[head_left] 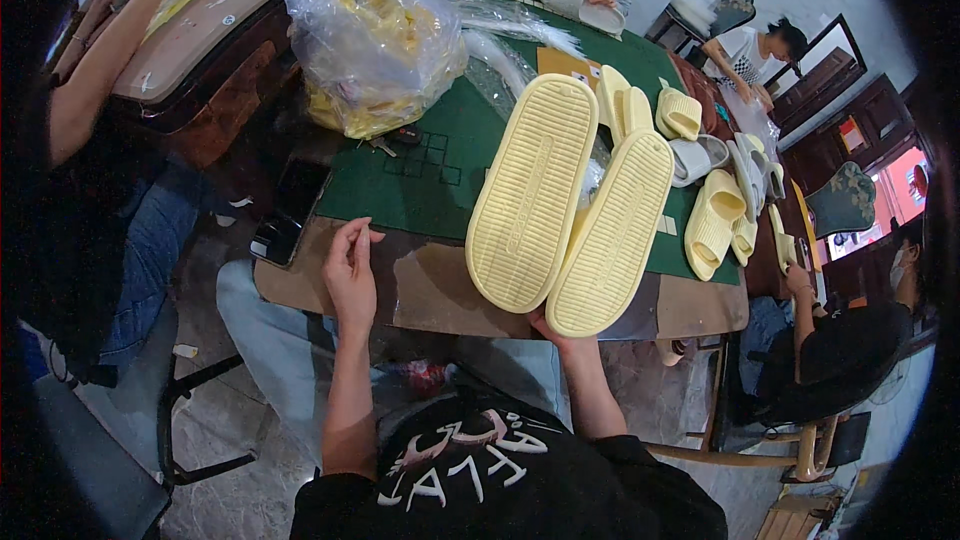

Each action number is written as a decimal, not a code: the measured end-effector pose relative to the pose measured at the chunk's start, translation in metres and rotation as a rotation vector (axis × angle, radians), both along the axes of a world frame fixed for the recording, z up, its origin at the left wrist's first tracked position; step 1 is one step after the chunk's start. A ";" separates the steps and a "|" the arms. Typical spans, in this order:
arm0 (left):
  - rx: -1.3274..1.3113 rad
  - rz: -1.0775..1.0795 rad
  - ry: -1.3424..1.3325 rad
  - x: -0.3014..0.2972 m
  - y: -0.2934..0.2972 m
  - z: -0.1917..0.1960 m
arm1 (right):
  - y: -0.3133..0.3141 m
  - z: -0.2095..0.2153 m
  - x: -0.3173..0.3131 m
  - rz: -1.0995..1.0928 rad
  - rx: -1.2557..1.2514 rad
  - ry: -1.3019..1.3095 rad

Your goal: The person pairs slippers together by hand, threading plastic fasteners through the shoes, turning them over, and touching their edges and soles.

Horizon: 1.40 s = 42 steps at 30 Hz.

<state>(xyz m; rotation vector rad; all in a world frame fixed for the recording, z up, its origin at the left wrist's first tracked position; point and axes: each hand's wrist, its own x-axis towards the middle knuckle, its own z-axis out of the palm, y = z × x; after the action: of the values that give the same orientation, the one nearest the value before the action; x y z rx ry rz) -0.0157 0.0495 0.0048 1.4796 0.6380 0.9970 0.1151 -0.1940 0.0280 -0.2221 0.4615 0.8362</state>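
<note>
The right hand (562,338), mostly hidden, clamps two pale yellow slippers (568,208) at their heels, soles up, fanning toward twelve o'clock. They look light, soft foam, probably grippy. The left hand (350,275) hovers empty, fingers loosely curled, over the table edge (420,290).

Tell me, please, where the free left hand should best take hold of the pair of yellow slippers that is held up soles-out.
Probably at the left slipper's long outer edge near mid-length, coming from the left. The right hand already holds the heel ends from below, and the left hand hovers empty on that side.
</note>
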 end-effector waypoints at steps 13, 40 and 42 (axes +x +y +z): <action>-0.004 -0.023 0.072 0.000 -0.002 0.003 | -0.005 -0.011 0.002 -0.054 0.067 -0.039; 0.114 -0.016 0.088 -0.001 -0.001 -0.001 | -0.003 -0.023 0.002 -0.178 0.109 -0.082; 0.119 -0.006 0.081 -0.001 0.000 -0.001 | -0.004 -0.024 0.002 -0.162 0.129 -0.057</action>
<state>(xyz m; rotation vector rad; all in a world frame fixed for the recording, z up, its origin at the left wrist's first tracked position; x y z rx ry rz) -0.0168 0.0495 0.0037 1.6322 0.6409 0.9885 0.1174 -0.1980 0.0039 -0.0877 0.3656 0.6968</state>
